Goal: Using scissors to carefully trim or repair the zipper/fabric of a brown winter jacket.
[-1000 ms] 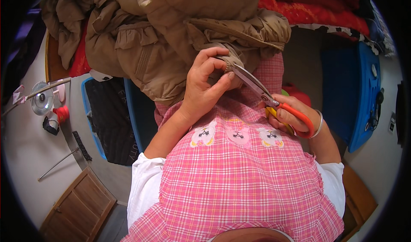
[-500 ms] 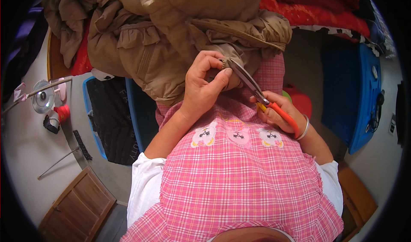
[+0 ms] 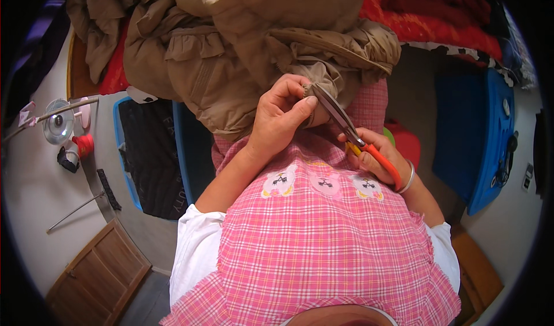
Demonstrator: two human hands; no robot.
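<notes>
My left hand (image 3: pixel 281 111) pinches a small gathered edge of a brown garment (image 3: pixel 323 77) between thumb and fingertips. In my right hand (image 3: pixel 378 153) is a pair of scissors (image 3: pixel 341 117) with orange and yellow handles, the fingers wrapped round them. The dark blades slant up and left, their tips touching or very close to the pinched edge. Whether cloth lies between the blades I cannot tell. The puffy, crumpled garment spreads away from me, partly over my lap. A pink plaid apron (image 3: pixel 311 239) covers my front.
Red bedding (image 3: pixel 427 32) lies at the far right. A blue lidded box (image 3: pixel 470 135) stands to the right, and a blue bin (image 3: pixel 183 158) with dark clothing stands to the left. Farther left are a fan (image 3: pixel 57 120) and a wooden door (image 3: pixel 98 271).
The whole view has shifted slightly. Both hands keep nearly the same pose, with the left still pinching the garment and the scissors' tips still beside it.
</notes>
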